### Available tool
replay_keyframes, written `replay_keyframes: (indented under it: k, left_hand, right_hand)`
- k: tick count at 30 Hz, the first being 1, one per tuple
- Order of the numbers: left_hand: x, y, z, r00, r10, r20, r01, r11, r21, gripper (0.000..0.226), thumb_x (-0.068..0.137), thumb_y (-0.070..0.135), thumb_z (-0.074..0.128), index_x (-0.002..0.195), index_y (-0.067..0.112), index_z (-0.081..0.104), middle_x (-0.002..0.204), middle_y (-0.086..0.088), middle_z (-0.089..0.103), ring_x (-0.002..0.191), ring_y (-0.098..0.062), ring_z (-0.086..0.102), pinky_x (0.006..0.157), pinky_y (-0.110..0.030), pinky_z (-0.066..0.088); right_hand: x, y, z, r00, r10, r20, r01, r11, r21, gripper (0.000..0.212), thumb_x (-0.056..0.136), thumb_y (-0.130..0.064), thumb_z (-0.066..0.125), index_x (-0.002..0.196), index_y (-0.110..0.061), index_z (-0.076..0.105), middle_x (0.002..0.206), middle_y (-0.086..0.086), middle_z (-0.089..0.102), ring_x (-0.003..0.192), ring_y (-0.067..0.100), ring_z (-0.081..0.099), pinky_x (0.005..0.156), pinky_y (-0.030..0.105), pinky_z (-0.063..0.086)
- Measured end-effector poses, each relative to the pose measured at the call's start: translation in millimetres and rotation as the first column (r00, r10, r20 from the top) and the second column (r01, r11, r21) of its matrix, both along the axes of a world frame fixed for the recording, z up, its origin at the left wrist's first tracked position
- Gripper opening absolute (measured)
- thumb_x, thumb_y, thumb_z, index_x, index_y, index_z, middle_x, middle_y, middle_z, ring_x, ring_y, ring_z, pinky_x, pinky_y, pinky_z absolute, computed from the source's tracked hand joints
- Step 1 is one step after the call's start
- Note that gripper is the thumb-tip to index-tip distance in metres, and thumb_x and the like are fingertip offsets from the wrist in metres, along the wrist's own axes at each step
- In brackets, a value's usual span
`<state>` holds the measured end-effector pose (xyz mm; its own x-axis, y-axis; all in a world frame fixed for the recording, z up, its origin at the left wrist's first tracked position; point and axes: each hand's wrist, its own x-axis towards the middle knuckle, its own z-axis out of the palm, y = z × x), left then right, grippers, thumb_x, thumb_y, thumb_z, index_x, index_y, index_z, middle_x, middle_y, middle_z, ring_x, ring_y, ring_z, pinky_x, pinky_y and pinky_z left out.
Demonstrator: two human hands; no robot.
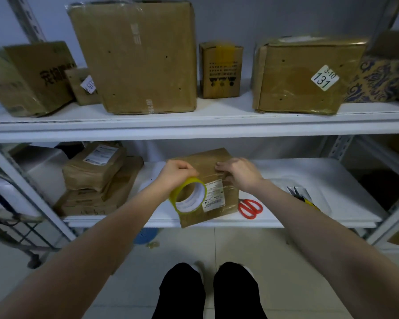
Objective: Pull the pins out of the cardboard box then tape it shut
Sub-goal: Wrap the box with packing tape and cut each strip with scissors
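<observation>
On lower shelf (309,180) | labelled cardboard box (205,160) | left fingers (189,171) grip tape roll (179,190) — right fingers (222,166) flat

Brown cardboard box (207,158) sits at the front edge of the lower shelf (309,178), turned a bit askew, its near corner poking just past the edge. White shipping label (213,195) on the side facing me. Shiny strip across the top looks like clear tape, hard to say though. Yellow-green tape roll (182,186), white core, stands on edge against the box's left side, gripped by the left hand (175,174).
</observation>
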<state>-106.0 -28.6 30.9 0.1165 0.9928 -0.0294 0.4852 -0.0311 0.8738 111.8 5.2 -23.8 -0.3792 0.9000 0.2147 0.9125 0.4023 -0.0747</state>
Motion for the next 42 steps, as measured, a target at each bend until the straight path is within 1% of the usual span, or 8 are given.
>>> replay_keyframes:
  k: [9, 16, 19, 24, 30, 34, 39, 42]
  left_hand:
    - [-15, -2, 8, 0.995, 0.083, 0.049, -0.083, 0.997, -0.006, 0.004, 0.081, 0.007, 0.069, 0.080, 0.004, 0.071, 0.069, -0.004, 0.062, 0.068, -0.013, 0.056, 0.070, -0.025, 0.048]
    - [-24, -2, 10, 0.996, 0.082, 0.018, -0.082, 0.997, 0.003, 0.004, 0.083, 0.005, 0.067, 0.081, 0.002, 0.069, 0.066, -0.004, 0.059, 0.063, -0.010, 0.052, 0.057, -0.014, 0.044]
    - [-27, 2, 13, 0.996, 0.086, -0.023, -0.086, 0.996, 0.024, 0.005, 0.082, 0.005, 0.066, 0.081, 0.002, 0.069, 0.068, -0.004, 0.059, 0.064, -0.010, 0.052, 0.056, -0.015, 0.044]
    - [-26, 5, 15, 0.996, 0.079, -0.053, -0.075, 0.995, 0.065, 0.009, 0.084, 0.006, 0.064, 0.076, 0.004, 0.068, 0.065, -0.005, 0.058, 0.063, -0.010, 0.051, 0.059, -0.019, 0.041]
    - [-39, 12, 16, 0.988, 0.126, -0.093, -0.116, 0.987, 0.107, 0.023, 0.090, 0.020, 0.060, 0.082, 0.001, 0.069, 0.073, -0.010, 0.056, 0.074, -0.019, 0.050, 0.067, -0.027, 0.036]
    - [-51, 16, 20, 0.974, 0.220, -0.050, -0.218, 0.975, 0.050, 0.058, 0.079, 0.048, 0.067, 0.122, 0.011, 0.057, 0.106, -0.005, 0.060, 0.098, -0.027, 0.062, 0.087, -0.038, 0.052]
    - [-59, 13, 25, 0.997, -0.026, 0.072, 0.027, 1.000, -0.013, 0.033, 0.087, 0.032, 0.066, 0.066, 0.012, 0.051, 0.065, -0.004, 0.044, 0.068, -0.017, 0.043, 0.064, -0.027, 0.033]
    - [-55, 19, 31, 0.984, 0.042, -0.173, -0.021, 0.992, 0.122, 0.045, 0.086, 0.038, 0.066, 0.054, 0.016, 0.042, 0.057, -0.004, 0.039, 0.057, -0.017, 0.040, 0.055, -0.028, 0.029]
  right_hand:
    - [-1, -9, -3, 0.997, -0.066, 0.028, 0.066, 0.998, -0.018, 0.050, 0.088, -0.026, 0.065, 0.136, -0.026, 0.052, 0.139, -0.001, 0.054, 0.122, 0.024, 0.053, 0.096, 0.036, 0.048]
    - [-17, -13, -6, 0.998, -0.038, 0.052, 0.033, 0.996, 0.081, 0.056, 0.081, -0.024, 0.065, 0.135, -0.021, 0.049, 0.139, -0.002, 0.053, 0.128, 0.021, 0.046, 0.105, 0.031, 0.032]
    - [-36, -15, 7, 0.992, -0.015, -0.129, 0.039, 0.981, 0.191, 0.044, 0.079, -0.033, 0.054, 0.120, -0.016, 0.059, 0.119, 0.001, 0.063, 0.114, 0.022, 0.054, 0.095, 0.034, 0.040]
    - [-89, -26, 34, 0.709, -0.055, -0.703, -0.022, 0.995, -0.101, 0.021, 0.088, -0.034, 0.063, 0.079, -0.017, 0.070, 0.078, 0.000, 0.069, 0.073, 0.012, 0.060, 0.067, 0.027, 0.045]
    - [-107, -15, 37, 0.538, -0.146, -0.830, -0.076, 0.973, -0.220, 0.017, 0.083, -0.021, 0.074, 0.067, -0.016, 0.069, 0.062, 0.002, 0.065, 0.060, 0.012, 0.057, 0.063, 0.035, 0.048]
    - [-106, -9, 44, 0.448, -0.246, -0.860, 0.005, 0.962, -0.272, 0.025, 0.085, -0.020, 0.072, 0.061, -0.017, 0.064, 0.060, 0.005, 0.063, 0.059, 0.016, 0.058, 0.065, 0.037, 0.052]
    - [-97, 3, 48, 0.382, -0.364, -0.849, 0.112, 0.931, -0.348, 0.032, 0.085, -0.018, 0.072, 0.055, -0.017, 0.060, 0.050, 0.001, 0.057, 0.052, 0.015, 0.054, 0.063, 0.034, 0.052]
    - [-94, 14, 47, 0.402, -0.438, -0.804, 0.228, 0.899, -0.375, 0.035, 0.084, -0.024, 0.072, 0.052, -0.019, 0.058, 0.050, -0.003, 0.061, 0.065, 0.020, 0.064, 0.077, 0.038, 0.054]
